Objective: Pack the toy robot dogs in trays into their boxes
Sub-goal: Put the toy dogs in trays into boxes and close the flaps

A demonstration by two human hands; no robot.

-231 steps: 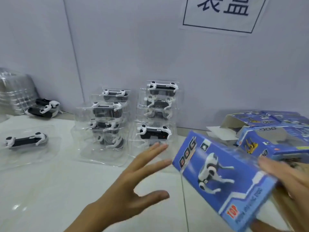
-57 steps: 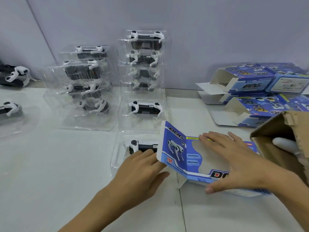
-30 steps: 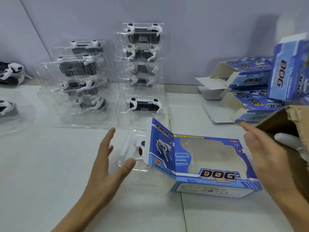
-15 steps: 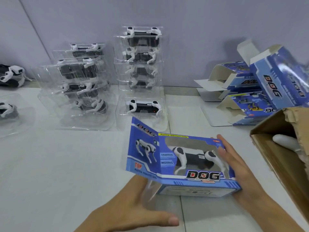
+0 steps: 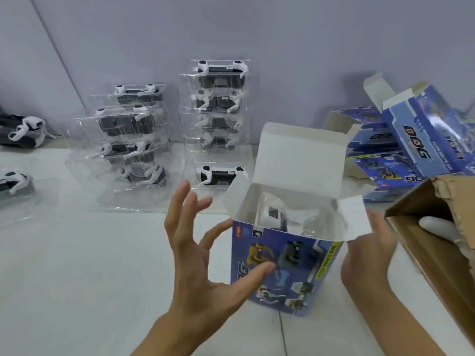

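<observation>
Fingers of the left hand (image 5: 195, 255) are spread wide and grip nothing; only the thumb tip touches the printed front of the blue toy box (image 5: 280, 273) at lower centre, which looks like a steadying touch. The right hand (image 5: 367, 255) lies flat along the box's right side, fingers straight and partly hidden behind a white side flap (image 5: 356, 218), so it props the carton rather than clamping it. The box stands on end on the white table (image 5: 77, 265), its open mouth facing up, probably so the flaps can be folded shut from above. Its tall lid flap (image 5: 300, 155) stands upright at the back. Inside, the toy robot dog (image 5: 272, 214) in its clear tray sits down in the carton, white head showing. Closing the flaps appears to be the step in hand.

Beyond it, mid-frame, two stacks of trayed dogs (image 5: 218, 109) stand against the wall, with a single trayed dog (image 5: 221, 174) lying flat in front of the right-hand stack. More opened blue boxes (image 5: 411, 145) are piled at the upper right, and a brown cardboard carton (image 5: 437, 227) fills the right edge.
</observation>
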